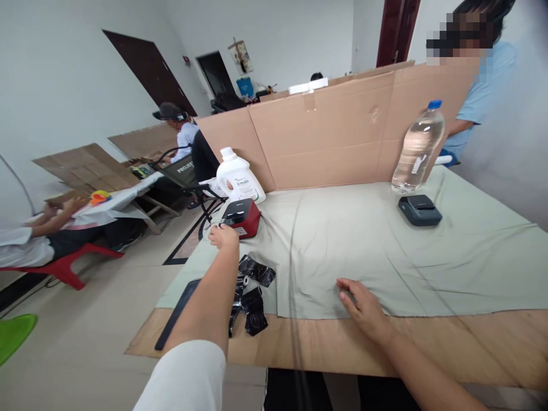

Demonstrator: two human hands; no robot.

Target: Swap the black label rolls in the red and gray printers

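My left hand [224, 236] is stretched out to the front left corner of a small red and black box-shaped device [245, 217]. Its fingers are curled together; what they hold, if anything, is hidden. Below the device lie several crumpled black plastic wrappers [257, 311] and a small white-ended roll [245, 281]. My left forearm partly covers them, along with a flat dark strip [178, 314]. Over the front part of the cloth, my right hand [363, 307] has its fingers extended, with nothing in them.
A white jug [240, 177] stands behind the red device. Further right are a clear bottle [417, 151] with a blue cap and a dark grey boxy device [420, 210]. A cardboard partition [329, 134] borders the cloth-covered table [334, 240]. Other people are at the left and behind the partition.
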